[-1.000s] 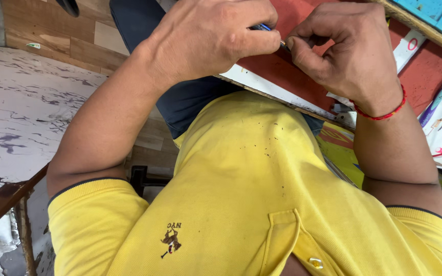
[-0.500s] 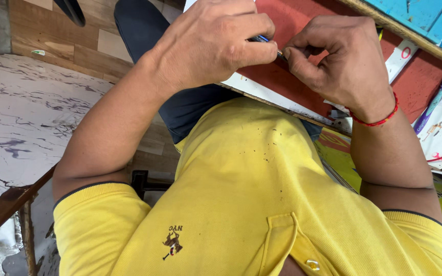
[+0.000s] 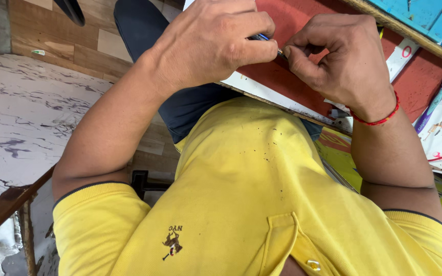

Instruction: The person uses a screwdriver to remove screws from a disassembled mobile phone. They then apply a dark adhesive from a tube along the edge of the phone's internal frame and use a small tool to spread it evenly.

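Tool (image 3: 265, 38), a thin dark one with a blue grip, sits pinched in the left hand (image 3: 216, 43), its metal tip just showing between the two hands over the red board (image 3: 303, 10). Since half a second ago both hands have stayed together, with the view shifted only slightly. Left fingers curl shut around the tool, knuckles up, forearm running down to the yellow shirt (image 3: 241, 204). Right hand (image 3: 341, 61), a red thread (image 3: 377, 120) at the wrist, has thumb and forefinger closed at the tip; what they grip is too small to tell.
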